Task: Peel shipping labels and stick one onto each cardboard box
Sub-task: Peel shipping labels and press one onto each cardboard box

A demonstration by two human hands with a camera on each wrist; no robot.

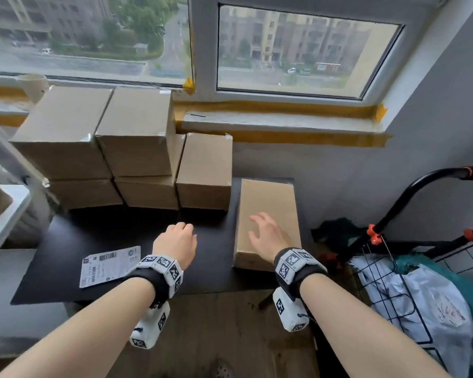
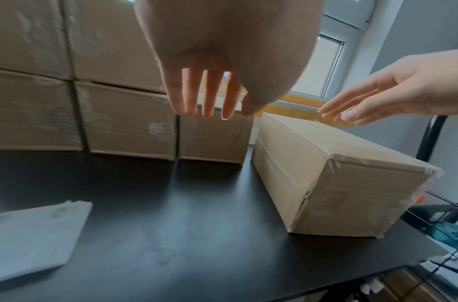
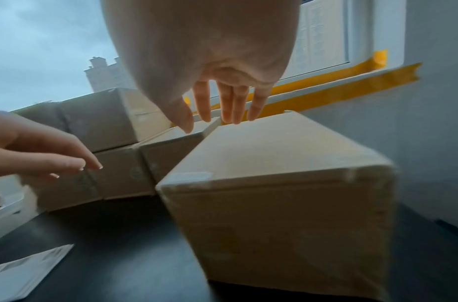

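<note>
A long plain cardboard box [image 1: 268, 214] lies on the right side of the black table [image 1: 115, 236], also seen in the left wrist view as the box [image 2: 333, 179] and up close as the box [image 3: 279, 183]. My right hand [image 1: 268, 236] hovers over its top with fingers straight and spread, holding nothing. My left hand [image 1: 178, 241] hangs above the bare table left of the box, fingers relaxed and empty [image 2: 209, 96]. A stack of white shipping labels [image 1: 109, 266] lies flat at the table's front left, also visible as the labels [image 2: 31, 235].
Several brown boxes [image 1: 120, 148] are stacked in two layers against the window sill at the back left. A black wire cart [image 1: 410, 268] holding plastic bags stands to the right of the table. A white shelf [image 1: 3, 208] sits at the left edge.
</note>
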